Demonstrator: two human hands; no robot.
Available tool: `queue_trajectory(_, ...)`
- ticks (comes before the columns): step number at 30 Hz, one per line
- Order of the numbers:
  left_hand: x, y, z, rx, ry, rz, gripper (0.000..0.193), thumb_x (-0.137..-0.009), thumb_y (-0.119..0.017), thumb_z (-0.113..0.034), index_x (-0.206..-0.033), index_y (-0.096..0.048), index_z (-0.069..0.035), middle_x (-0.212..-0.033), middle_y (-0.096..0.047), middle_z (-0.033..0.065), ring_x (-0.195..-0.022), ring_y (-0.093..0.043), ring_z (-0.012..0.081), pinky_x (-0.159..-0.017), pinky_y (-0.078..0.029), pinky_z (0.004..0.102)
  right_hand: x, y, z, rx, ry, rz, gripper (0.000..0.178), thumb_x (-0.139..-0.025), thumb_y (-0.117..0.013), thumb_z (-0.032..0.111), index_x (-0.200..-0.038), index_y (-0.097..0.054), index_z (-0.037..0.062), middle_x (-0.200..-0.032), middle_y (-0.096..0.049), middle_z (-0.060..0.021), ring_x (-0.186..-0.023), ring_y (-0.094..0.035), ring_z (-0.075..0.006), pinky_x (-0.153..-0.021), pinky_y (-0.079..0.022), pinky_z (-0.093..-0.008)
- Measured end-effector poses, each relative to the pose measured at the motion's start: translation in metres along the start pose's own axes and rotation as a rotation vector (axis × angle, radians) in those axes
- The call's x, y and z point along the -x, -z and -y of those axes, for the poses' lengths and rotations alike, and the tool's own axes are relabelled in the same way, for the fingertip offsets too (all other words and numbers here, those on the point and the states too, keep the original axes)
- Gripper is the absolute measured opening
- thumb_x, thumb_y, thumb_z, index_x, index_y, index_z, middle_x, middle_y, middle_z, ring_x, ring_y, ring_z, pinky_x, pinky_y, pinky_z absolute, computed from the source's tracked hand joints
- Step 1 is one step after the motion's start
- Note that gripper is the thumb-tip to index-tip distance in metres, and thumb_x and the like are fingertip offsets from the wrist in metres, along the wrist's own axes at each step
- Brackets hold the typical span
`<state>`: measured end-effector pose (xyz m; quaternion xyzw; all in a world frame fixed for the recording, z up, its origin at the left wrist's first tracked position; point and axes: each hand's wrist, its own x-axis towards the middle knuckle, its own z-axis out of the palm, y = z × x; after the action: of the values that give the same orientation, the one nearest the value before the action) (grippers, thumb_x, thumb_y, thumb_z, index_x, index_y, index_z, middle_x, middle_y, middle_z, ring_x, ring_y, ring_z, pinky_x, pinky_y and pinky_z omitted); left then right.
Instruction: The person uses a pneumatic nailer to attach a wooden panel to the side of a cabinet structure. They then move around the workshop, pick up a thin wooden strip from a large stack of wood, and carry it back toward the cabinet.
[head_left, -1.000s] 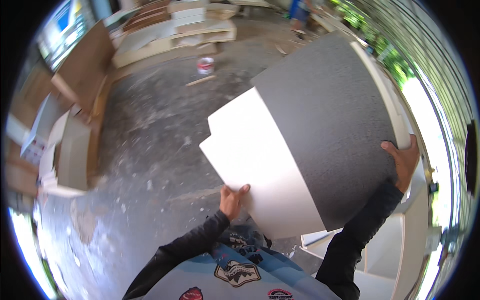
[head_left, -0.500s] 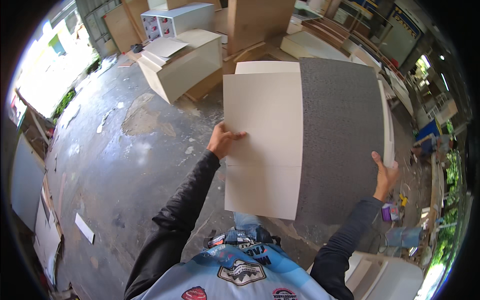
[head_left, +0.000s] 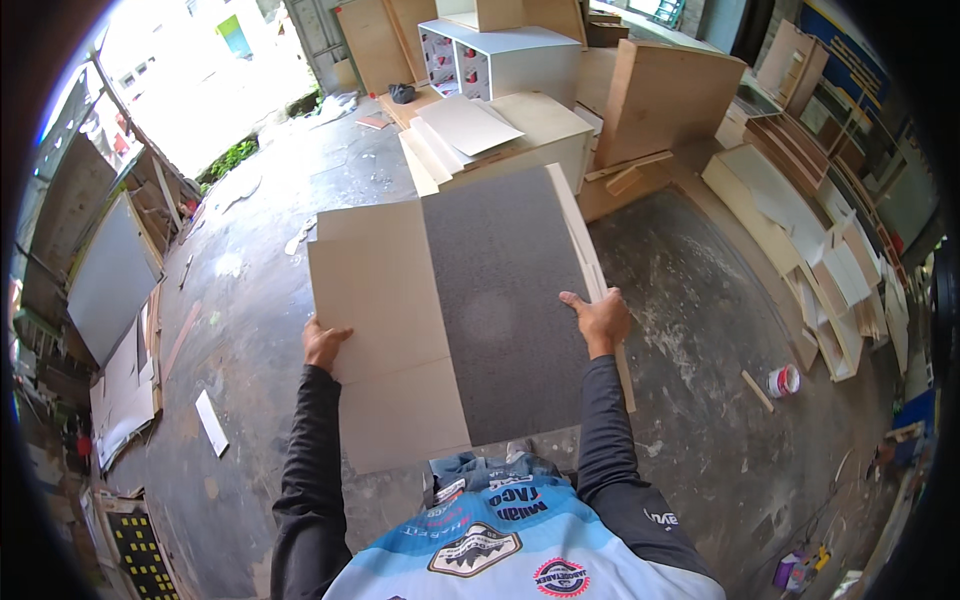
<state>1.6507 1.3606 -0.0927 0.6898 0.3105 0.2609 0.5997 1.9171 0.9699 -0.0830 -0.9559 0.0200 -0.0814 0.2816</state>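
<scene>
Stack of boards is up in front of the torso, clear of the concrete floor [head_left: 690, 290], a bit askew to the body; it's made up of beige panels [head_left: 385, 300] on the L, a dark grey panel [head_left: 510, 290] on the R, & thin pale strips [head_left: 571, 215] along the R edge; can't tell which lies over which at the beige/grey join.

L hand [head_left: 326, 345] is part-closed on the outer beige edge, thumb flat on the face, fingers mostly out of sight; R hand [head_left: 602, 320] is part-closed at the strips, thumb reaching onto the grey face; how far its fingers go under is hidden.

To hold it well: squeeze in from both sides evenly, thumbs on top, fingers well under, so the inner edges don't slide or sag mid-stack; watch the R side esp., as the strips look uneven & could slip out 1st; load close to the belly, wrists straight; mind the feet, since the boards prob. block the view down; stay wide of the loose white offcut [head_left: 212, 424] to the L & the wood stick [head_left: 757, 391] & paint tub [head_left: 783, 380] to the R.
</scene>
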Motion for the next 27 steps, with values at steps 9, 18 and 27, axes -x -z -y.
queue_trajectory(9, -0.168, 0.114, 0.037, -0.168, 0.107, -0.172, 0.038, -0.065, -0.068, 0.003, -0.102, -0.061, 0.006, -0.093, -0.068, 0.0125, -0.077, -0.065, 0.0217, -0.073, -0.052, 0.0318, -0.049, -0.182, 0.165, -0.106, 0.095, 0.164, 0.076, -0.051, -0.083, 0.059, -0.087, -0.059, -0.0034, -0.086, -0.066, -0.0221, -0.08, -0.066, -0.0376, -0.07, -0.051, -0.0445)
queue_trajectory(18, -0.452, 0.101, 0.01, -0.627, 0.04, -0.038, 0.05, -0.061, -0.075, -0.006, -0.108, -0.06, 0.002, -0.098, -0.067, 0.0203, -0.09, -0.066, 0.0301, -0.08, -0.051, 0.035, -0.119, -0.298, 0.262, -0.161, -0.222, 0.1, 0.076, -0.049, -0.084, 0.059, -0.086, -0.059, -0.0032, -0.084, -0.066, -0.0205, -0.079, -0.065, -0.0366, -0.069, -0.051, -0.0445)
queue_trajectory(27, -0.704, -0.029, 0.013, -0.818, -0.105, 0.099, 0.053, -0.061, -0.081, -0.015, -0.103, -0.057, 0.007, -0.1, -0.064, 0.0237, -0.098, -0.062, 0.0361, -0.085, -0.049, 0.0399, -0.235, -0.384, 0.304, -0.133, -0.462, -0.042, 0.072, -0.054, -0.083, 0.058, -0.086, -0.06, -0.0024, -0.085, -0.066, -0.0188, -0.08, -0.065, -0.0347, -0.069, -0.05, -0.0452)
